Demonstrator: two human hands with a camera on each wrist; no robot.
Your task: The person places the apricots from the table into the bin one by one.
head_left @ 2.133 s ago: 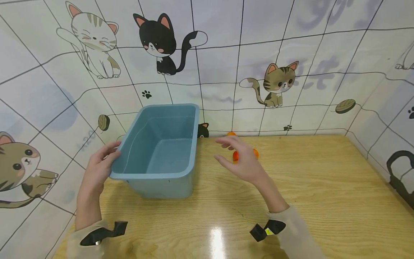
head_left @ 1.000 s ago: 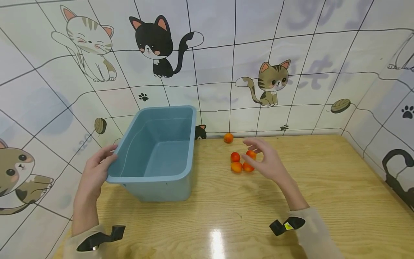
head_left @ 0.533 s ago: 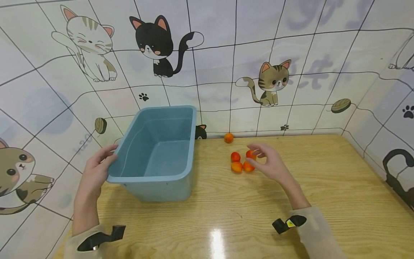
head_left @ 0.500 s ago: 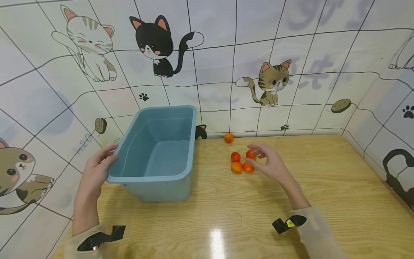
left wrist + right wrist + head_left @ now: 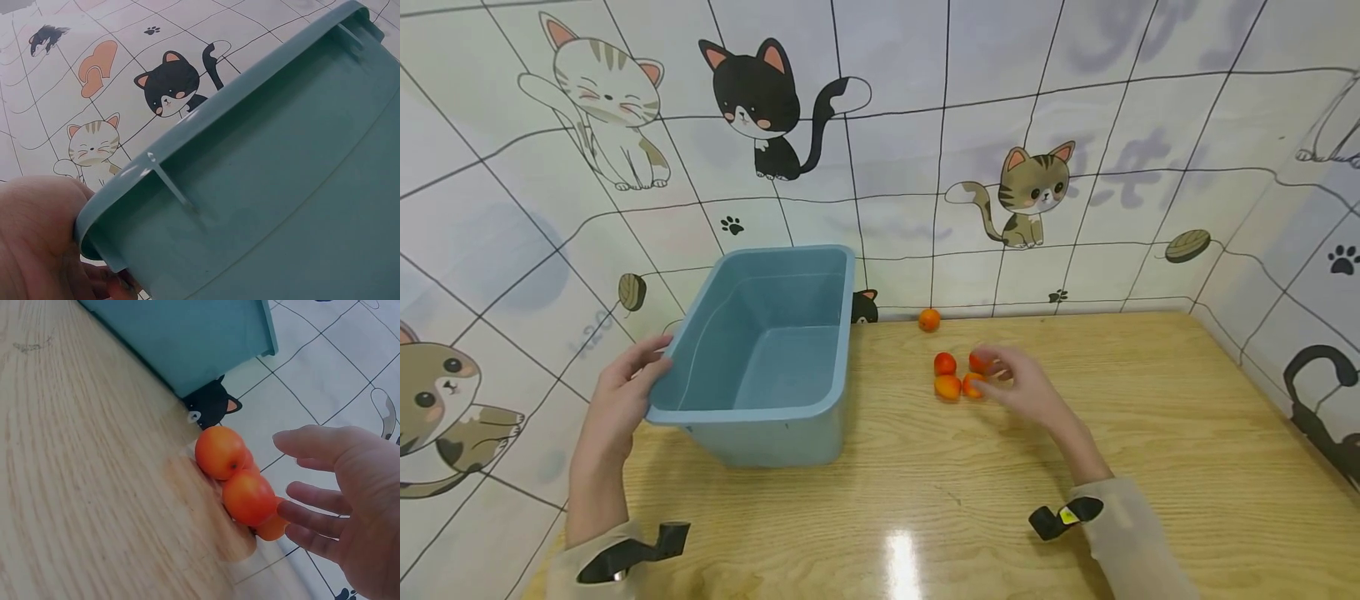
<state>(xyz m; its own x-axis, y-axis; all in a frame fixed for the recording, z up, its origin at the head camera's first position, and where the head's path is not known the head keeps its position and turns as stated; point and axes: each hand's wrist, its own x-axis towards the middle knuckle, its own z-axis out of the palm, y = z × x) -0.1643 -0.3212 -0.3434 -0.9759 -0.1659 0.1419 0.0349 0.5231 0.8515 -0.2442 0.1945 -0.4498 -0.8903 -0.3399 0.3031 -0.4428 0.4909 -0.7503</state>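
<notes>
On the table [image 5: 1150, 433], the left hand [image 5: 621, 398] grips the rim of the blue tub [image 5: 767, 350]. Right of the tub, the right hand [image 5: 1026, 390], fingers spread, touches a cluster of three orange fruits [image 5: 957, 377]; a fourth [image 5: 929, 320] lies by the wall.

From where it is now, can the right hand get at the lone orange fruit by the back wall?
Probably yes. The right hand is open beside the cluster of three fruits, and the lone fruit sits just beyond on bare table, with nothing between.
</notes>
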